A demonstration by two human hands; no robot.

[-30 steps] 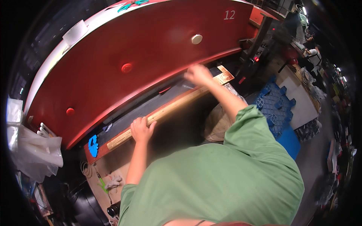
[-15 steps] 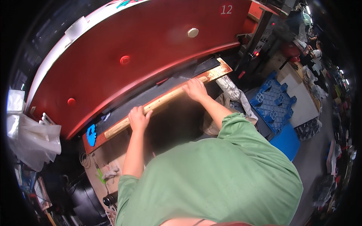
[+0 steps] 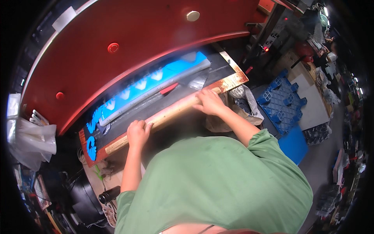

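Note:
My left hand (image 3: 138,134) and my right hand (image 3: 209,102) are both closed round a long pale wooden bar (image 3: 171,112), well apart from each other. The bar runs along the near edge of a dark, flat tray (image 3: 136,115) with a worn reddish frame. Farther back on the tray lies a long blue sheet (image 3: 171,67) with pale pointed shapes along it and a grey near side. Small blue cut-out pieces (image 3: 91,147) sit at the tray's left end. Just in front of the sheet lies a small red thing (image 3: 168,89).
A large red machine body (image 3: 85,66) with red buttons curves over the tray's far side. Clear plastic bags (image 3: 33,140) hang at left. A black cylinder (image 3: 109,194) is low left. To the right lie a blue plastic pallet (image 3: 282,101) and a crumpled sack (image 3: 253,109).
The tray and bar have come toward me from under the red machine, with both hands still on the bar. The blue sheet now shows on the tray.

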